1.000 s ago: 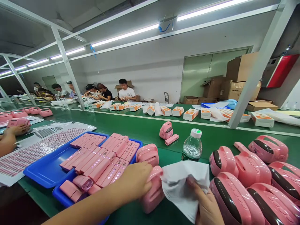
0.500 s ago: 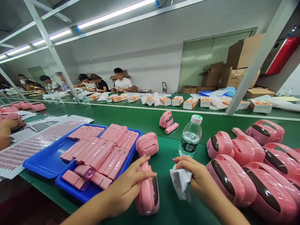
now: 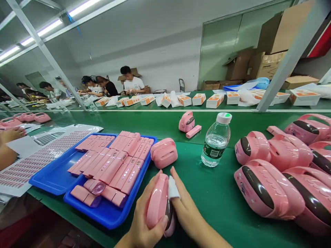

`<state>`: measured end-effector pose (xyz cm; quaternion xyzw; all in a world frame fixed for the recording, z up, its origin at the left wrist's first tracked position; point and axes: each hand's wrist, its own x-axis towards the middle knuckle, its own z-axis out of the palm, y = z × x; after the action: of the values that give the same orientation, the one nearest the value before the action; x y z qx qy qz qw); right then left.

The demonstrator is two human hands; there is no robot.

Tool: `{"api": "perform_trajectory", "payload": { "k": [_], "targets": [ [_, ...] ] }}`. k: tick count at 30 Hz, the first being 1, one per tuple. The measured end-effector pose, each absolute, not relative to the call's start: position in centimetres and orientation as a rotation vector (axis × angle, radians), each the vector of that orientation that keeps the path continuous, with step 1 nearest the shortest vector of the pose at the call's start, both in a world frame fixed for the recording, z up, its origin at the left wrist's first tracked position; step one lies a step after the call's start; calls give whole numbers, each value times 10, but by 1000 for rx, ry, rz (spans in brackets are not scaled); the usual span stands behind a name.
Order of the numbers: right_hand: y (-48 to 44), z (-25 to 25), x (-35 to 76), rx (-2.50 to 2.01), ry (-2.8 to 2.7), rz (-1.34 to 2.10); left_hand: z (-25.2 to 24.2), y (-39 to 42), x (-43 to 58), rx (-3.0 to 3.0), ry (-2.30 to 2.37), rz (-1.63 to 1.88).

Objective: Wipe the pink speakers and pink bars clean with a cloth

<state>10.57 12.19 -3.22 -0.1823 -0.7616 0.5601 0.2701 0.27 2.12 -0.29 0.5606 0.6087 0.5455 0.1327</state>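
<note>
My left hand (image 3: 144, 217) is wrapped round a pink plastic device (image 3: 158, 201) with a carry handle and a dark glossy front panel, tilted up off the green table. Flat against the panel side lies a folded white cloth (image 3: 173, 188), held under the fingers of my right hand (image 3: 184, 208). Part of the panel is hidden by my hands and the cloth. Just beyond them stands another pink device (image 3: 164, 153), beside a blue tray (image 3: 113, 220) stacked with pink bar-shaped pieces (image 3: 117, 163).
A water bottle (image 3: 216, 141) stands ahead to the right. Several more pink devices (image 3: 269, 189) crowd the right side. Farther back are a small pink device (image 3: 186, 122) and a pink bar (image 3: 193, 131). Sticker sheets (image 3: 51, 148) lie left, near another person's hand (image 3: 11, 134).
My right hand has moved left, bringing the white cloth against the device. My left hand has shifted from its top to a grip round its side. The view has tipped downward.
</note>
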Motion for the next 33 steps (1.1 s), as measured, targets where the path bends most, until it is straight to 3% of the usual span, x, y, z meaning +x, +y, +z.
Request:
{"api": "perform_trajectory", "payload": {
  "k": [5,10,15,20,25,30,33],
  "targets": [
    [104,-48,101,-42,-2219,968,-5,18,-14,1249,1768,1738],
    [119,-37,100,-424,-2178,1195,-4,20,-9,1546,1598,1620],
    [117,-30,102,-188,-2225,924,0,20,-5,1585,1627,1597],
    [115,-36,100,-510,-2081,1330,-3,20,-1,1734,1672,1598],
    [101,-35,101,-63,-2127,998,-5,18,-1,1371,1717,1684],
    [123,-26,103,-650,-1369,1941,6,21,-1,990,1574,1853],
    [143,-15,113,-848,-1079,2115,26,23,4,793,1290,1971]
  ]
}}
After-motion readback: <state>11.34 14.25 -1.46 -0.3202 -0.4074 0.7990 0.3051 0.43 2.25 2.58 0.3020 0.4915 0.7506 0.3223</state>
